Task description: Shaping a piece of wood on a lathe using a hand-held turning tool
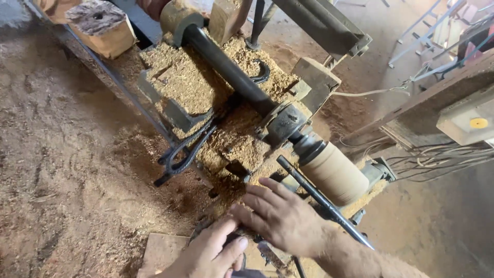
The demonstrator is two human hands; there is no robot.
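Observation:
A pale wooden cylinder (333, 174) is mounted on a sawdust-covered lathe (280, 123). A long dark metal rod (321, 200) lies slanted just in front of the cylinder, and neither hand grips it. My right hand (282, 219) lies palm down with fingers spread on the sawdust-covered lathe bed, just below the rod. My left hand (208, 255) sits at the bottom edge, thumb and fingers closed around a small dark metal part (243, 240) right next to my right hand. What lies under my right palm is hidden.
A thick dark shaft (226, 64) runs up-left from the lathe head. Sawdust heaps (185, 77) cover the frame and floor. A black curved iron piece (182, 152) hangs at the left. A wood block (103, 25) sits top left, and cables (437, 154) and a board lie right.

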